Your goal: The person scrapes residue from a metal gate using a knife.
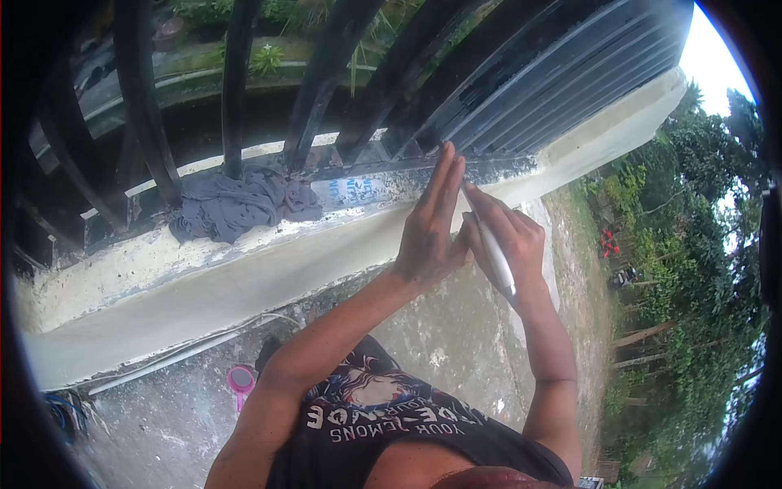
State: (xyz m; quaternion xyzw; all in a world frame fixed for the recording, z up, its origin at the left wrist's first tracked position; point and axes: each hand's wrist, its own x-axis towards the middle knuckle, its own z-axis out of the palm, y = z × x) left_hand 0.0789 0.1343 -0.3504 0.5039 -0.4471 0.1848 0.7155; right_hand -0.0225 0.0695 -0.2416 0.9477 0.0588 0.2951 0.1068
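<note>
My right hand (513, 244) is closed round a slim white handle (496, 259). The handle slants up toward the foot of the fence, and the tool's working end is too small and covered to name. Beside it, my left hand (429, 224) has its fingers stretched toward the bottom of the black metal fence (505, 102), with nothing visible in it. Both hands are over the white ledge (326, 253) under the bars. A crumpled grey cloth (240, 204) lies on the ledge to the left. Between cloth and left hand is a flat sheet with blue lettering (352, 191).
Black upright bars (305, 98) rise from the ledge, whose paint is flaking. On the concrete floor (179, 424) lies a pink-rimmed round object with a handle (240, 380). A thin pipe (175, 356) runs along the wall's foot. Trees (692, 236) stand to the right.
</note>
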